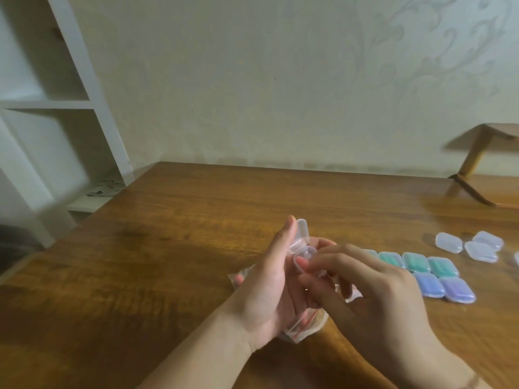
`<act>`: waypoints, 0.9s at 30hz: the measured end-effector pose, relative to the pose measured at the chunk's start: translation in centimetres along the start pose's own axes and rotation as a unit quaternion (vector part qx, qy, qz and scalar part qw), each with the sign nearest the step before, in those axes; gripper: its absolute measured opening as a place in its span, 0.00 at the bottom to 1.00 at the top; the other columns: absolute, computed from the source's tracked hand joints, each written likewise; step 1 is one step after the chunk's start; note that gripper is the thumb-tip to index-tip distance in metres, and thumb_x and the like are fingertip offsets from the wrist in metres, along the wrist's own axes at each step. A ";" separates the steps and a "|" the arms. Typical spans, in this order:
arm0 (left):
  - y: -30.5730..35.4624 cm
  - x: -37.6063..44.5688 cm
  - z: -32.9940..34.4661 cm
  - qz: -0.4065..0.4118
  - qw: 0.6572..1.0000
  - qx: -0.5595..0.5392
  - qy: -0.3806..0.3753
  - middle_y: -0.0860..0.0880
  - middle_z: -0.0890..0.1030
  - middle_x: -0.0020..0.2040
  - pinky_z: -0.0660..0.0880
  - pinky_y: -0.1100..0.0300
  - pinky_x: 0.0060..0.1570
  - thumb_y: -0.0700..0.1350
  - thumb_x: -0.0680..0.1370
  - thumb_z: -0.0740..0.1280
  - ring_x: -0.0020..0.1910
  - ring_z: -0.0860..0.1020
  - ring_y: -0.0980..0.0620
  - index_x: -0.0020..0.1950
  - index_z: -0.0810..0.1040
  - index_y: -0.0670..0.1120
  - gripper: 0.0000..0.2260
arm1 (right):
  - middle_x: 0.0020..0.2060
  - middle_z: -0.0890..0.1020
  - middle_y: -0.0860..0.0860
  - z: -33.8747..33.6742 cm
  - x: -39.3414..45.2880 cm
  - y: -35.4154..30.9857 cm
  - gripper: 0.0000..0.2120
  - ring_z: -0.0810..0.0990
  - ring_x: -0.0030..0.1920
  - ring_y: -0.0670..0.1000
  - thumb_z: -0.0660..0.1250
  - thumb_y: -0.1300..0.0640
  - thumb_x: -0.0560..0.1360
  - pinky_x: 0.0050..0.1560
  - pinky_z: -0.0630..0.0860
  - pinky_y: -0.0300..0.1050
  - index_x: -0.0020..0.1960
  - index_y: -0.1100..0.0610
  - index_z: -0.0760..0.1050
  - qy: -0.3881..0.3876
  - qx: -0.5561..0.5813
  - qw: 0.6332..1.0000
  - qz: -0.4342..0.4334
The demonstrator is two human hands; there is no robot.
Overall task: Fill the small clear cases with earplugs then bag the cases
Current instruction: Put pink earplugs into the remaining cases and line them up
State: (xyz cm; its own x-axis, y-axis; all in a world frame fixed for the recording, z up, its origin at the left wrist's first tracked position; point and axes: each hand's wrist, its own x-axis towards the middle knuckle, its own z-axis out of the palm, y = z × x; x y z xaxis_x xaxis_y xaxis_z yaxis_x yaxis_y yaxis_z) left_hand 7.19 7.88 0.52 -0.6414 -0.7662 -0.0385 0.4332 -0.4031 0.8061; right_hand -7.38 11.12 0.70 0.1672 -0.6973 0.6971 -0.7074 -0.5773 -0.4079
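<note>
My left hand grips an open clear case above the surface; my right hand pinches at its base. Filled cases and empty cases lie to the right; plastic bags lie beneath my hands.

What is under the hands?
A crinkly plastic bag lies on the table under both hands, with red bits showing. The hands hide most of it.

Big brown wooden table. On it, at the right: little clear plastic cases with green earplugs, two with purple ones, three empty clear cases. Near the middle, crinkly clear plastic bags.
</note>
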 end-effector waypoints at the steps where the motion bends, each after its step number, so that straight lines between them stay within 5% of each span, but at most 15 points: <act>1: 0.0 0.0 -0.1 0.001 1.000 -0.011 0.000 0.45 0.81 0.45 0.77 0.59 0.49 0.65 0.79 0.56 0.47 0.80 0.49 0.53 0.82 0.44 0.27 | 0.44 0.82 0.37 0.0 0.0 0.0 0.09 0.78 0.41 0.35 0.67 0.43 0.74 0.32 0.77 0.40 0.46 0.46 0.82 -0.008 -0.004 1.000 -0.006; 6: 0.0 -0.1 -0.2 0.007 1.000 -0.012 0.011 0.42 0.80 0.49 0.77 0.54 0.54 0.66 0.78 0.59 0.50 0.79 0.46 0.55 0.80 0.43 0.27 | 0.48 0.81 0.38 -0.2 0.0 0.4 0.09 0.74 0.46 0.29 0.68 0.44 0.74 0.38 0.75 0.33 0.49 0.45 0.83 -0.032 0.015 0.999 -0.032; 9: 0.2 0.0 -0.7 0.026 0.999 -0.009 0.018 0.44 0.80 0.45 0.77 0.59 0.44 0.67 0.77 0.59 0.42 0.79 0.50 0.55 0.80 0.44 0.27 | 0.48 0.81 0.41 -1.2 0.4 0.3 0.08 0.80 0.44 0.39 0.70 0.48 0.74 0.37 0.73 0.32 0.50 0.49 0.82 -0.032 0.090 0.995 -0.026; 11: 0.6 0.1 -1.2 0.047 0.998 -0.020 0.044 0.44 0.78 0.44 0.74 0.59 0.40 0.68 0.75 0.61 0.39 0.76 0.50 0.56 0.79 0.43 0.29 | 0.38 0.80 0.42 -2.5 0.8 0.3 0.02 0.78 0.35 0.45 0.69 0.52 0.72 0.34 0.68 0.30 0.42 0.49 0.80 -0.013 0.108 0.994 0.008; 14: 1.4 0.3 -1.6 0.091 0.988 -0.051 0.111 0.44 0.76 0.41 0.68 0.59 0.37 0.68 0.75 0.59 0.35 0.71 0.51 0.55 0.78 0.41 0.30 | 0.30 0.79 0.42 -3.4 1.1 0.4 0.07 0.76 0.32 0.45 0.65 0.51 0.68 0.29 0.69 0.33 0.32 0.49 0.77 -0.113 -0.018 0.991 0.075; 18: 1.9 0.3 -1.6 0.113 0.978 -0.092 0.146 0.43 0.75 0.40 0.64 0.61 0.33 0.67 0.73 0.60 0.33 0.69 0.51 0.51 0.78 0.40 0.29 | 0.33 0.74 0.38 -1.2 0.1 0.0 0.12 0.72 0.34 0.41 0.60 0.36 0.73 0.35 0.70 0.36 0.43 0.41 0.78 -0.262 -0.165 0.949 0.068; 23: 1.7 0.4 -1.4 0.094 0.980 -0.093 0.152 0.43 0.75 0.39 0.64 0.60 0.32 0.66 0.73 0.60 0.33 0.69 0.51 0.53 0.77 0.40 0.29 | 0.45 0.76 0.40 0.3 -0.2 -0.4 0.16 0.68 0.39 0.45 0.58 0.35 0.75 0.40 0.71 0.38 0.52 0.44 0.75 -0.270 -0.191 0.941 0.075; 27: 1.6 0.5 -1.5 0.087 0.982 -0.077 0.152 0.43 0.75 0.40 0.65 0.60 0.32 0.67 0.72 0.61 0.33 0.69 0.51 0.54 0.77 0.40 0.30 | 0.41 0.75 0.40 0.2 -0.3 -0.1 0.08 0.69 0.37 0.44 0.64 0.40 0.72 0.32 0.67 0.37 0.46 0.43 0.75 -0.274 -0.180 0.943 0.062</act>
State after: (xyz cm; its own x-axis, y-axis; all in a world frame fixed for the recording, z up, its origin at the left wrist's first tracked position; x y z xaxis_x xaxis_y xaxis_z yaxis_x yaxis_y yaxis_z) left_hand 8.54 6.13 0.94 -0.3413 -0.9346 -0.1006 0.6258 -0.3058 0.7176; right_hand -7.20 11.30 0.44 0.3270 -0.9220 0.2076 -0.9159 -0.3632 -0.1706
